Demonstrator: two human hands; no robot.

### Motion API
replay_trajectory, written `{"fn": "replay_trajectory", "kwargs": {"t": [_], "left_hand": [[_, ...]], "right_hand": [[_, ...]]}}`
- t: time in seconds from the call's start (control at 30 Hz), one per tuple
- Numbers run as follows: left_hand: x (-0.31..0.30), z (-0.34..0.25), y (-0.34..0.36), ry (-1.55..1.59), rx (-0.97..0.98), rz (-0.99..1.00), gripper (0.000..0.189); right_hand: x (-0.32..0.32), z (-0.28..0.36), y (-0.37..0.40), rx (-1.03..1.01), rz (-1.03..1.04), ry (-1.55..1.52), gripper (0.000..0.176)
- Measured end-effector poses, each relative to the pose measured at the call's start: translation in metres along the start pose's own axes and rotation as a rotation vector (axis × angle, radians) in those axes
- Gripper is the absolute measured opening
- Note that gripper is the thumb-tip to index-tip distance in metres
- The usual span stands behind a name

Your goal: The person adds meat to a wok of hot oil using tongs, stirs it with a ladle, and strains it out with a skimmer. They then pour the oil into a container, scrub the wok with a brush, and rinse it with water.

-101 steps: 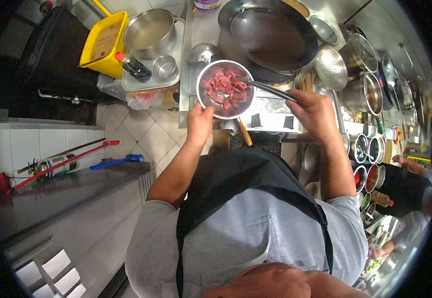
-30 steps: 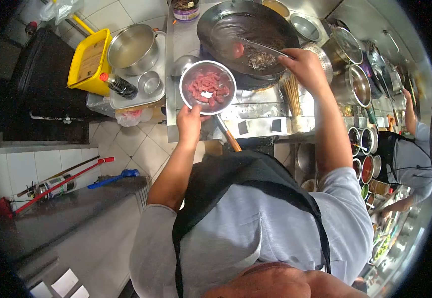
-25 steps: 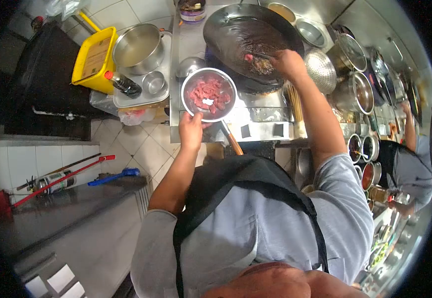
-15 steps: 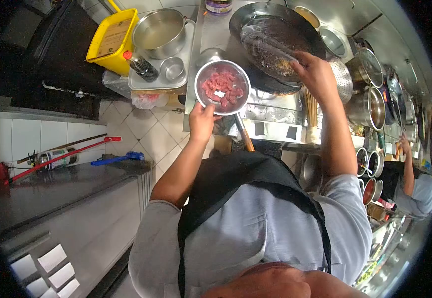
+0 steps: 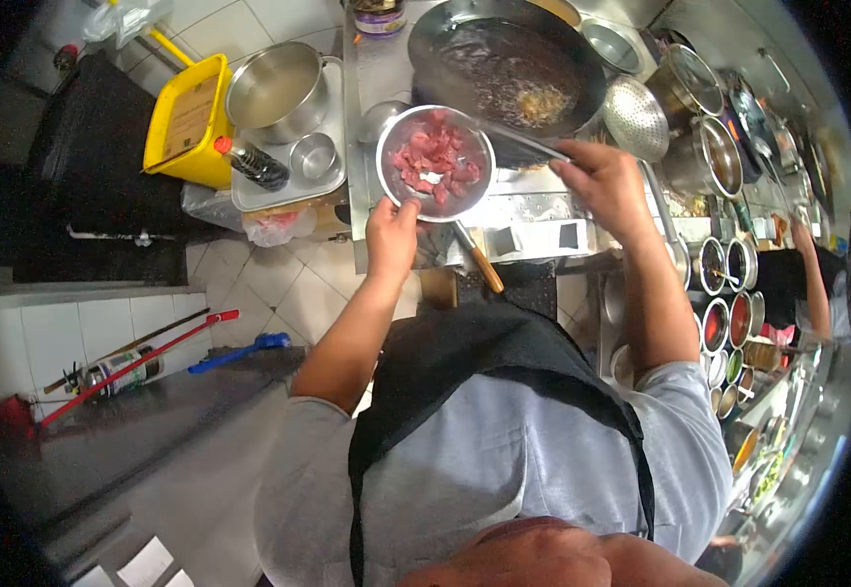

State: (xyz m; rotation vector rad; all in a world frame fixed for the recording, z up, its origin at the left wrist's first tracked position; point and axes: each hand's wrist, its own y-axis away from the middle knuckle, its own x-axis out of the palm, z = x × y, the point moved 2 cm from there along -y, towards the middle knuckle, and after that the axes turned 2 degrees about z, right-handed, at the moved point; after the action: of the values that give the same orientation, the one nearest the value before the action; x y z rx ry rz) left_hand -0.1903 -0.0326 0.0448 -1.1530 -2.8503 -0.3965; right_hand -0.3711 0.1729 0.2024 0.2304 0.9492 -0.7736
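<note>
My left hand grips the near rim of a steel bowl, thumb on top. Chunks of raw red meat lie in the bowl, with a small white patch among them. In my closed right hand is a long thin grey utensil, whose kind I cannot tell. It slants left toward the bowl's far right rim, its far end blurred. Just beyond sits a large dark wok of dark liquid, bubbling around a yellowish patch. A ladle with a wooden handle lies partly beneath the bowl.
A tray on the left holds a steel pot, a red-capped bottle and a small metal cup. Beside it stands a yellow bin. A perforated strainer and pots are on the right. Another person's arm shows far right.
My right hand has come back from over the wok, bringing the utensil to the bowl. The meat has shifted inside the bowl. Bubbling now shows in the wok, and the whole view has shifted.
</note>
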Motion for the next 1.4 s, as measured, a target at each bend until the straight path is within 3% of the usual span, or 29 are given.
{"fn": "replay_trajectory", "kwargs": {"t": [0.07, 0.3, 0.57, 0.67, 0.8, 0.87, 0.93, 1.0, 1.1, 1.17, 1.27, 1.4], "left_hand": [[0.009, -0.003, -0.005, 0.182, -0.060, 0.050, 0.018], [0.030, 0.008, -0.008, 0.291, -0.104, 0.019, 0.022], [0.033, 0.026, 0.016, 0.265, -0.149, -0.119, 0.027], [0.035, 0.030, 0.022, 0.270, -0.142, -0.168, 0.028], [0.037, 0.032, 0.022, 0.234, -0.106, -0.144, 0.029], [0.041, 0.023, 0.021, 0.223, -0.082, -0.146, 0.026], [0.038, 0.026, 0.017, 0.169, -0.033, -0.106, 0.025], [0.041, 0.015, 0.017, 0.186, -0.016, -0.104, 0.022], [0.040, 0.004, 0.020, 0.074, 0.016, -0.116, 0.017], [0.036, -0.003, 0.024, -0.237, 0.130, -0.126, 0.016], [0.033, 0.003, 0.022, -0.140, 0.179, -0.122, 0.015], [0.018, 0.011, 0.013, -0.195, 0.020, -0.116, 0.018]], "right_hand": [[-0.019, -0.003, -0.001, 0.137, -0.023, -0.075, 0.034], [-0.067, -0.099, -0.049, 0.217, -0.110, 0.068, 0.039], [-0.030, -0.261, -0.130, 0.272, 0.088, 0.314, 0.040], [-0.024, -0.254, -0.140, 0.286, 0.104, 0.407, 0.040], [-0.063, -0.193, -0.122, 0.268, -0.070, 0.565, 0.044], [-0.076, -0.162, -0.103, 0.143, -0.174, 0.471, 0.043], [-0.082, -0.110, -0.076, 0.106, -0.156, 0.273, 0.041], [-0.079, -0.066, -0.052, 0.033, 0.046, 0.202, 0.037], [-0.048, -0.028, -0.026, -0.240, 0.164, 0.236, 0.033], [-0.021, -0.020, -0.017, -0.328, 0.181, 0.344, 0.029], [0.004, -0.016, -0.011, -0.316, 0.228, 0.396, 0.025], [0.007, -0.025, -0.010, -0.333, 0.121, 0.244, 0.024]]}}
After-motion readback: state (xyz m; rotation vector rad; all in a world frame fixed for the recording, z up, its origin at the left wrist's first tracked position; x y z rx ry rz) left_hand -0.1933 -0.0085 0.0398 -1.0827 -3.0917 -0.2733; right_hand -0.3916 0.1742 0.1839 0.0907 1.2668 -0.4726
